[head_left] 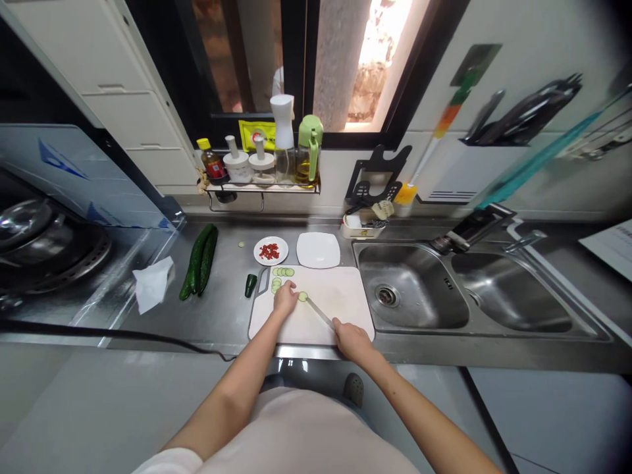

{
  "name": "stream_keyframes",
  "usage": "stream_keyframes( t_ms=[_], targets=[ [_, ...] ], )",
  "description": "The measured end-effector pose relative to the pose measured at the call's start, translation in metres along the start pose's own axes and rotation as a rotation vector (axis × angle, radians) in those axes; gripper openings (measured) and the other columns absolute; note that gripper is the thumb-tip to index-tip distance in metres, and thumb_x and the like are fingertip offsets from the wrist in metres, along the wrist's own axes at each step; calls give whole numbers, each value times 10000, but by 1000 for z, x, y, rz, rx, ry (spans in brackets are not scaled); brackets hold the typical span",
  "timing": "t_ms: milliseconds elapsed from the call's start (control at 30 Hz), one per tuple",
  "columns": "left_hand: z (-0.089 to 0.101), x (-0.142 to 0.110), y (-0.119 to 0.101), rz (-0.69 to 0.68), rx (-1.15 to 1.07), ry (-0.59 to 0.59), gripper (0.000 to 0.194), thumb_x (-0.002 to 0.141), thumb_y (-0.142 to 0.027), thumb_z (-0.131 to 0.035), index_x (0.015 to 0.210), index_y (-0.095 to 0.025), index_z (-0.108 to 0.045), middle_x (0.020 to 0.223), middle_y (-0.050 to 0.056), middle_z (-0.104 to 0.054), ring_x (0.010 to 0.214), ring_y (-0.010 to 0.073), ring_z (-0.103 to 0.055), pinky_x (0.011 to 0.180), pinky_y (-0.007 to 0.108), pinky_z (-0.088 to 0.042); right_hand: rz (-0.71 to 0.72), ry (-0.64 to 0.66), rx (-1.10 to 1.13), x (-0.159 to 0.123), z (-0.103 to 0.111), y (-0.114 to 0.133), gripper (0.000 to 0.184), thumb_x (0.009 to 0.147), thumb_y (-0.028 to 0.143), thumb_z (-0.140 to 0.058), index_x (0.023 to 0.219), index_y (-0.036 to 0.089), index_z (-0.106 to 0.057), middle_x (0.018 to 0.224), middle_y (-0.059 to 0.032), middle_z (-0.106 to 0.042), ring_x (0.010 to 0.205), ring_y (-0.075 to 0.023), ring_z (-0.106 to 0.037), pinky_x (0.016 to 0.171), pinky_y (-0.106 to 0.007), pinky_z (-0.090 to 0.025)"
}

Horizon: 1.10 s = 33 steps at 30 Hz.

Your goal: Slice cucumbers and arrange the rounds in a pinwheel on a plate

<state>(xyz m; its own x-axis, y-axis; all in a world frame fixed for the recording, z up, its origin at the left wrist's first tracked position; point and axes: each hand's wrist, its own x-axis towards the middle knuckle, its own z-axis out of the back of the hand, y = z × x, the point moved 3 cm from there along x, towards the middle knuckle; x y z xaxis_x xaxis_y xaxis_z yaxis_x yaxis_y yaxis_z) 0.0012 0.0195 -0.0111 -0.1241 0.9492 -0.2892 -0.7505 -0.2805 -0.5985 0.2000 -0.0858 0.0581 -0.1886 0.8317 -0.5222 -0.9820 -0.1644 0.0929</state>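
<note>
My left hand point(285, 297) rests curled on the white cutting board point(340, 296), pressing down on a cucumber piece that it mostly hides. A cut slice point(303, 297) lies just right of its fingers. My right hand point(351, 339) grips the handle of a knife point(320, 313), whose blade points up-left toward that slice. Several cucumber slices point(282, 272) lie at the board's far left corner.
Two whole cucumbers point(200, 260) and a cucumber end point(251, 284) lie on the steel counter to the left. A small plate of red chili point(270, 251), an empty white plate point(318, 250), a tissue point(153, 283), a condiment rack point(261, 187) and a double sink point(412, 296) surround the board.
</note>
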Motion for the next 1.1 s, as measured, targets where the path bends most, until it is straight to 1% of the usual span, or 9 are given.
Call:
stream_keyframes(
  t_ms=[267,467,733,867,1100],
  targets=[
    [-5,3,3,-15,-2,-3,191,770,-183,-606,956,-223,-580,788,0,-633,783,158,-591,670,238,-389,53,-9,-11,10,2,2,276,912,186,-351,1154,169,-483,982,-150,-667,944,-245,-635,738,-315,-418],
    [-5,5,4,-2,-2,2,188,771,-196,-613,952,-226,-574,797,0,-634,776,161,-593,667,243,-390,51,6,3,15,9,5,291,907,149,-343,1164,165,-479,995,-152,-662,947,-226,-633,743,-300,-414],
    [-3,5,2,-3,9,7,179,773,-211,-633,936,-227,-560,789,-10,-632,779,152,-593,666,233,-381,65,7,-29,20,12,10,303,885,114,-335,1143,148,-490,973,-160,-662,938,-265,-638,712,-326,-427],
    [-2,4,2,-1,-4,-1,183,769,-211,-639,935,-224,-563,786,-13,-634,789,150,-593,679,231,-384,68,7,-35,21,13,11,313,872,98,-341,1143,152,-487,978,-161,-662,939,-263,-639,707,-323,-428],
    [-2,2,2,-28,-6,-6,180,771,-186,-606,946,-213,-573,781,-8,-630,787,151,-587,679,235,-384,58,15,-26,18,11,8,289,909,159,-339,1161,164,-481,997,-161,-659,953,-246,-633,733,-317,-421]
  ],
)
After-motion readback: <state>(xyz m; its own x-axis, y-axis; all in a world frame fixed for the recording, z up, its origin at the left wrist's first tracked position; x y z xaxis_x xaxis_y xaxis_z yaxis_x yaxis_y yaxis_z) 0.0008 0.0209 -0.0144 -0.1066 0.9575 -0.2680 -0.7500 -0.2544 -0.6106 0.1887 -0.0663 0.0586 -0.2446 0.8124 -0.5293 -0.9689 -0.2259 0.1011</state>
